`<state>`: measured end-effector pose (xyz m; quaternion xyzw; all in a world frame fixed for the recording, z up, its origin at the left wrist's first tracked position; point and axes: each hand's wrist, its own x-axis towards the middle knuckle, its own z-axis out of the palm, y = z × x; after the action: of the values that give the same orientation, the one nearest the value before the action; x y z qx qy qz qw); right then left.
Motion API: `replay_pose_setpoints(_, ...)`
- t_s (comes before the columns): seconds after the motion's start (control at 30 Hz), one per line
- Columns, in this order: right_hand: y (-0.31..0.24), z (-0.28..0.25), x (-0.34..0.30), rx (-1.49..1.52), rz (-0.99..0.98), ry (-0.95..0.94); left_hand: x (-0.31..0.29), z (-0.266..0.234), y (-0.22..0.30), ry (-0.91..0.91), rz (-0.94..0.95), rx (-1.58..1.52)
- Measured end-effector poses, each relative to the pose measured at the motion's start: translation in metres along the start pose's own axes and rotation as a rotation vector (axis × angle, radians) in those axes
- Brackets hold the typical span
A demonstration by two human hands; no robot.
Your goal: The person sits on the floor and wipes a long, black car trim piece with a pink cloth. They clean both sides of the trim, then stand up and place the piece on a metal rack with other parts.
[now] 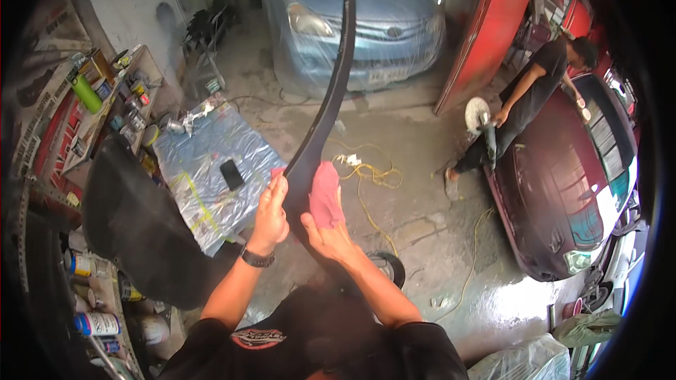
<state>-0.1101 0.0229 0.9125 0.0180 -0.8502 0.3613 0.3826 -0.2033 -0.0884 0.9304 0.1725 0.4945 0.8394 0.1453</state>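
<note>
**Long black trim piece held upright, cloth on its lower end**

Obs.: Left hand closed around the lower part of a long, curved black trim strip, fingers wrapped on its left edge. The strip rises from the hands and tapers to a point in front of the plastic-covered blue car. Right hand presses a pink cloth flat against the strip's right side; fingers lie curled over the cloth, not a full fist.

Handling (judgement): the strip looks thin and light for its length, probably plastic, though material is hard to confirm at this resolution. Likely to flex or whip at the far tip, so a hold near the wider lower section, as now, gives control. Glossy surface may slip; the cloth is soft and conforms.

Surroundings: plastic sheet on the floor with a dark phone, yellow cable, a person with a polisher beside a maroon car.
</note>
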Motion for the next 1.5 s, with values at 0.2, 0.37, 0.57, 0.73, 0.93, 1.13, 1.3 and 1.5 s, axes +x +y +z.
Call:
replay_pose_setpoints(0.2, 0.039, -0.026, 0.158, 0.296, 0.197, 0.038, 0.046, 0.020, 0.037, -0.247, 0.065, 0.255)
replay_pose_setpoints(0.37, 0.107, -0.086, 0.284, 0.063, 0.430, 0.502, 0.068, 0.037, 0.060, -0.390, 0.107, 0.446)
replay_pose_setpoints(0.57, 0.182, -0.116, 0.347, -0.556, -0.057, 0.362, 0.124, 0.049, 0.014, -0.386, 0.287, 0.564)
replay_pose_setpoints(0.73, 0.183, -0.004, 0.250, 0.107, -0.206, 0.167, 0.226, 0.051, -0.024, -0.295, 0.219, 0.516)
replay_pose_setpoints(0.93, 0.288, -0.046, 0.337, -0.318, -0.422, 0.127, 0.309, 0.079, -0.063, -0.366, 0.158, 0.413)
replay_pose_setpoints(1.13, 0.356, -0.180, 0.476, -0.610, -0.460, 0.275, 0.348, 0.118, -0.068, -0.531, 0.170, 0.336)
replay_pose_setpoints(1.3, 0.383, -0.240, 0.553, -0.522, -0.247, 0.382, 0.390, 0.133, -0.082, -0.602, 0.197, 0.373)
replay_pose_setpoints(1.5, 0.441, -0.288, 0.623, -0.344, -0.324, 0.665, 0.443, 0.142, -0.102, -0.689, 0.178, 0.344)
